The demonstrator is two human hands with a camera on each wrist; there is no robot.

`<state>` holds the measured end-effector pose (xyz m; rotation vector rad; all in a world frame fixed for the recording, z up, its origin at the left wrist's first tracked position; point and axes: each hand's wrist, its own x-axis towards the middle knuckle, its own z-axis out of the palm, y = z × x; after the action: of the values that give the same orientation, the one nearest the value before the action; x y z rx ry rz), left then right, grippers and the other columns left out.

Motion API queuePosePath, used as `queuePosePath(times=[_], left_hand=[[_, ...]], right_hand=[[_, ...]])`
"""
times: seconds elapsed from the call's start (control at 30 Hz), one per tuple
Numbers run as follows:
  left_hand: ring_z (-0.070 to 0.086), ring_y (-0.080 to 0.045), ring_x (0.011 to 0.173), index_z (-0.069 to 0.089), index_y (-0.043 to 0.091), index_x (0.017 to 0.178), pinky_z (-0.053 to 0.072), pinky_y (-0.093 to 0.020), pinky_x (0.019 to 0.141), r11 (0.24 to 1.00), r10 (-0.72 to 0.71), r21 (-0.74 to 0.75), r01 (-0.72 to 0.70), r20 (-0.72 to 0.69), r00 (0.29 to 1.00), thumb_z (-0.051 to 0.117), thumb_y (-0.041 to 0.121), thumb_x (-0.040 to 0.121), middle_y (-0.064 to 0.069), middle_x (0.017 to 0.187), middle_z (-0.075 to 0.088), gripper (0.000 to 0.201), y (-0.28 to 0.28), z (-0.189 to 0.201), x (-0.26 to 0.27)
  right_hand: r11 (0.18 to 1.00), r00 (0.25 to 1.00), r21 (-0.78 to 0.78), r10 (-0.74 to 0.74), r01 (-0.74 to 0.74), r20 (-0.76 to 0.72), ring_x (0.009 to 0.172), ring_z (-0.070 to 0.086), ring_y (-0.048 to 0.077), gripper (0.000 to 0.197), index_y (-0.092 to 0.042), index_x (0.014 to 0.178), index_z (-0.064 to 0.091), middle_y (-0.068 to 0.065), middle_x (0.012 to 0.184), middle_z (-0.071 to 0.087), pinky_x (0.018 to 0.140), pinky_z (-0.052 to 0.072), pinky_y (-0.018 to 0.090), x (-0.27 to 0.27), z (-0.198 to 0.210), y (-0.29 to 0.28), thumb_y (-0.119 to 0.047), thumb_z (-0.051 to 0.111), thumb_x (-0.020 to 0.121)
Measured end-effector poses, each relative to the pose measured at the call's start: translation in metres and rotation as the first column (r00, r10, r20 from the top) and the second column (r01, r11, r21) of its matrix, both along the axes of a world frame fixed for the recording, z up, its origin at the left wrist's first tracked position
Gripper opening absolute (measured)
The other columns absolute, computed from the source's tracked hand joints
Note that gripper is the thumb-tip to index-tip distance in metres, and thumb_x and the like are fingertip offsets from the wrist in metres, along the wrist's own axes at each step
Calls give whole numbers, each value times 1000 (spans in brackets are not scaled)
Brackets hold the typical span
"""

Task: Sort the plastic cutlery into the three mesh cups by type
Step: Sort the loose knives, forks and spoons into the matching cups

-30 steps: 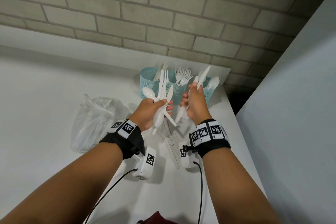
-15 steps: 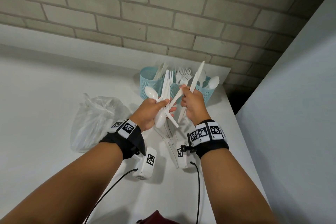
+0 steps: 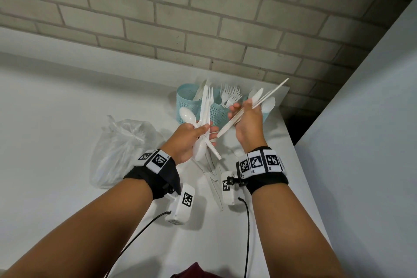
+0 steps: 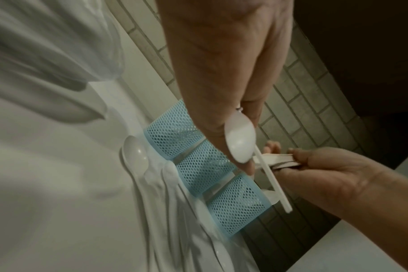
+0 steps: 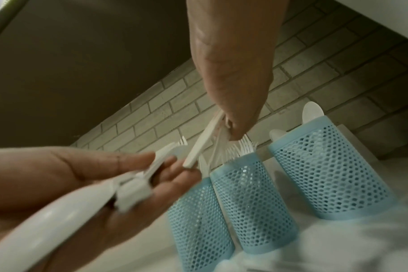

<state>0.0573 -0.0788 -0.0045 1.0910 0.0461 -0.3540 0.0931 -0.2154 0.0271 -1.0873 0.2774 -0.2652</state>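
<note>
Three light-blue mesh cups stand in a row at the back of the white table: the left cup [image 3: 186,106] with knives, the middle cup [image 3: 217,115] with forks [image 3: 230,95], the right cup [image 5: 326,165] with spoons [image 3: 269,104]. My left hand [image 3: 203,130] grips a mixed bundle of white cutlery [image 3: 205,108], with a spoon [image 4: 240,141], a fork and a knife showing. To its right, my right hand [image 3: 243,108] pinches white knives [image 3: 268,93] that slant up to the right, in front of the middle and right cups.
A crumpled clear plastic bag [image 3: 121,149] lies left of the hands. Several loose cutlery pieces [image 3: 214,178] lie on the table [image 3: 56,108] below them. A brick wall runs behind the cups. The table's right edge and a white panel [image 3: 361,142] are close by.
My right hand has moved right, away from the left hand's bundle, and the knives it holds have tilted from near upright to slanting right. The left hand stays about where it was.
</note>
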Motion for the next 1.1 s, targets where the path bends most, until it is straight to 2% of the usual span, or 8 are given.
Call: queuePosePath(times=[0.1,0.23,0.37,0.47,0.6,0.77,0.87,1.1], left_hand=[[66,-26,88,55,5,104,54,-41,81,999,-25,-28,24,-38,999,43,7,98,-16,102,65,14,1,1,0],[72,-23,73,53,1,108,56,-40,76,998,-44,-50,41,-55,998,44,5,97,-16,97,66,14,-4,2,-2],[71,-25,72,55,-1,104,58,-36,73,997,-11,-72,9,-28,1000,46,3,96,-18,96,64,13,-6,6,-3],[71,-24,74,56,0,104,58,-34,77,994,66,-88,-65,2,998,47,4,96,-20,97,66,13,-4,4,-2],[70,-26,83,56,0,111,56,-34,84,988,139,-65,-138,13,990,48,3,95,-16,99,67,18,-3,3,2],[69,-20,78,52,-3,114,58,-27,76,973,227,-51,-225,33,973,45,5,97,-15,97,65,20,6,7,11],[67,-19,84,50,-2,116,56,-28,78,957,287,-59,-285,25,958,43,4,98,-11,97,65,21,16,8,20],[66,-16,86,52,-3,116,55,-30,83,936,351,-24,-351,7,936,45,2,97,-9,96,66,22,31,-2,33]], right_hand=[[998,993,68,-6,-2,121,46,39,7,16,-18,87,44,-1,62,39,46,37,19,-4,11,-1,-18,37,102],[1000,982,-8,19,-18,186,41,30,5,23,-16,76,45,-8,49,35,41,27,17,-8,14,10,-22,51,97],[976,983,-211,82,-47,164,42,37,7,36,-14,66,45,-11,44,39,47,36,19,-13,6,22,-31,45,99],[946,985,-307,143,-107,98,49,46,10,36,-15,66,47,-5,51,43,53,43,23,-13,5,28,-31,45,99],[930,979,-319,204,-185,26,46,46,12,37,-14,69,48,-4,48,43,45,42,25,-8,9,36,-36,44,98],[985,996,-165,69,-59,55,32,32,4,41,-13,64,44,-11,36,36,40,30,23,23,25,42,-36,46,97],[995,994,-102,29,-19,105,36,36,6,42,-14,60,44,-10,38,39,46,34,24,48,37,46,-34,48,97],[976,988,-212,77,-46,138,41,44,3,37,-17,62,49,-11,40,45,57,40,25,103,30,75,-31,50,97]])
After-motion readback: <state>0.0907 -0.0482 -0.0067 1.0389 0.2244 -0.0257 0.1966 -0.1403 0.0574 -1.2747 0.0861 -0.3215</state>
